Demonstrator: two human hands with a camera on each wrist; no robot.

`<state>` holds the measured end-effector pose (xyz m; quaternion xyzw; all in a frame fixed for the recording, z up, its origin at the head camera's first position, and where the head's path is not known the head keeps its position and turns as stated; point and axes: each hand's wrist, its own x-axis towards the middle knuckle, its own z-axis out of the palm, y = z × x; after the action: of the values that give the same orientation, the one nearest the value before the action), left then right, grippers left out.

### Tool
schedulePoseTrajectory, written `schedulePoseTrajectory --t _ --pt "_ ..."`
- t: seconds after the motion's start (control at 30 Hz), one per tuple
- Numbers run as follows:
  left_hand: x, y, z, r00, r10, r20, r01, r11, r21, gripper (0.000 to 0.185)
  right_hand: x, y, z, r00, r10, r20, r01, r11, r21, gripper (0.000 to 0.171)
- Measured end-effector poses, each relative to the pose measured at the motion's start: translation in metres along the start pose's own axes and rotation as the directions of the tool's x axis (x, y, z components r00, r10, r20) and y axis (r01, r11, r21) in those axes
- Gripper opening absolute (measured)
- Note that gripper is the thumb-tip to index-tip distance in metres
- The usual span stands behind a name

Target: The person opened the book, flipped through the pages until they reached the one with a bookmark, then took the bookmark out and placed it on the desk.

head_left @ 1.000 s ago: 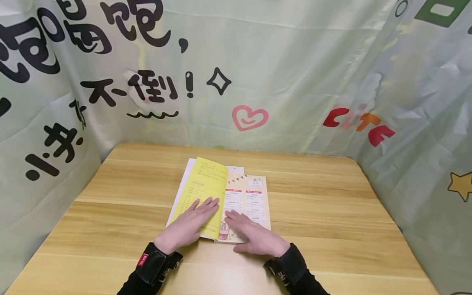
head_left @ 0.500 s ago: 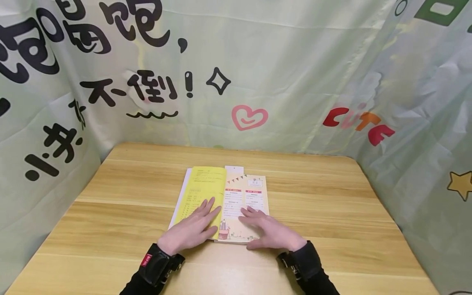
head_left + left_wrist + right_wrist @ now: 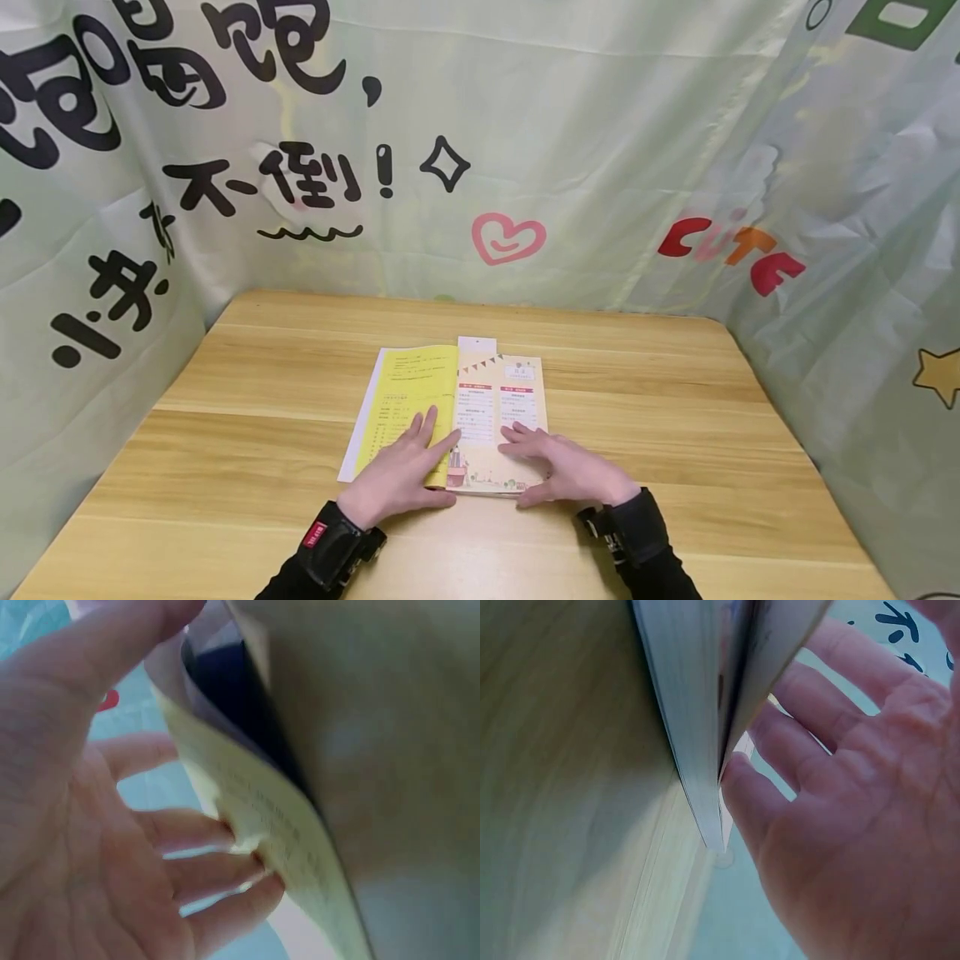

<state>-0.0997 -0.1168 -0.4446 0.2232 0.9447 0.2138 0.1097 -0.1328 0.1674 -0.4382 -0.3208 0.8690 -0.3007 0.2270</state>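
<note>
An open book [image 3: 487,467] lies on the table, with a yellow left page [image 3: 408,379] over a white sheet or cover and a cream, illustrated right page. My left hand [image 3: 397,479] rests on the lower yellow page, fingers spread, thumb by the bottom edge near the fold. In the left wrist view its fingertips touch the yellow page [image 3: 255,802], which curves up from the table. My right hand [image 3: 573,471] touches the cream page's right side with extended fingers, its thumb at the lower right corner. The right wrist view shows the book's thick page block [image 3: 682,697] edge-on.
A white card or tab [image 3: 477,344] sticks out past the book's top edge. The wooden table [image 3: 675,400] extends on all sides of the book. Printed fabric [image 3: 585,125] hangs behind the table and along both sides.
The yellow page has come down flatter to the left. My left hand has shifted slightly right toward the fold and nearer the front edge; my right hand has slid right across the cream page.
</note>
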Motion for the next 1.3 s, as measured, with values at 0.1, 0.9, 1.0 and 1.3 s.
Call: schedulePoseTrajectory --t 0.1,0.9,1.0,1.3 --pt "0.001 0.003 0.004 1.000 -0.009 -0.029 0.010 0.999 0.039 0.080 0.000 0.001 0.000 1.000 -0.008 -0.003 0.008 1.000 -0.001 0.072" --pt "0.002 0.012 0.011 0.998 -0.031 -0.061 0.034 0.998 0.053 0.076 -0.012 0.009 -0.013 0.999 -0.043 0.013 0.042 0.999 0.034 0.057" --pt "0.002 0.011 0.011 0.998 -0.031 -0.063 0.035 0.998 0.060 0.076 -0.012 0.010 -0.014 0.999 -0.047 0.014 0.046 0.999 0.018 0.055" --pt "0.001 0.012 0.010 0.998 -0.041 -0.052 0.044 0.998 0.053 0.076 -0.013 0.008 -0.016 0.998 -0.053 0.014 0.053 0.999 -0.011 0.040"
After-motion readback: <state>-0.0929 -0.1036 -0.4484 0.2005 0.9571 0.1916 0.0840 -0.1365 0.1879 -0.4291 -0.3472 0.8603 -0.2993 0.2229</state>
